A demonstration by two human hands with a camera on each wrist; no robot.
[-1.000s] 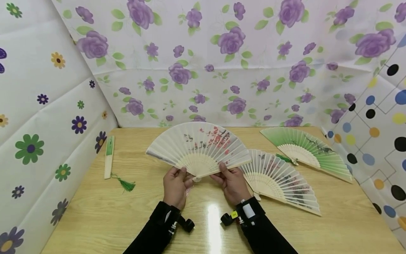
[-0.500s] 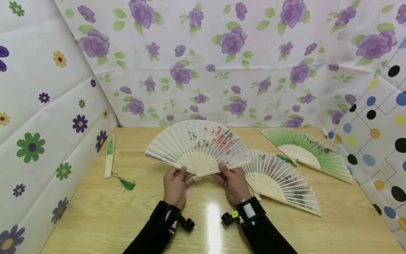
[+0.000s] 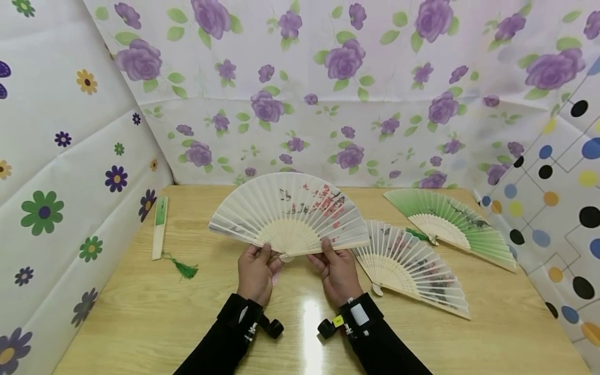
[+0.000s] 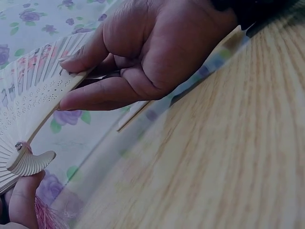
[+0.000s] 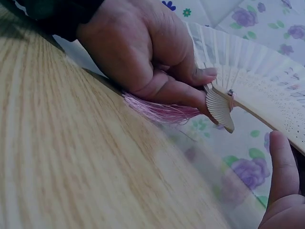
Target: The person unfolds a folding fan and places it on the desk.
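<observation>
At the centre of the frame, the left hand (image 3: 254,271) and the right hand (image 3: 338,272) each pinch a lower edge of the spread white fan (image 3: 290,213), their grip closed on its outer ribs just above the wooden surface (image 3: 140,312). A pink tassel (image 5: 162,112) hangs from its pivot. To the right lie a second white fan (image 3: 412,265) and a green fan (image 3: 450,219); a folded fan (image 3: 160,226) lies at left.

Wooden table (image 3: 140,323), glossy, with a light glare near its front edge. Behind the table, purple-rose sheeting (image 3: 328,78); left of it, multicoloured flower sheeting (image 3: 56,156); right, dotted sheeting (image 3: 553,198).
</observation>
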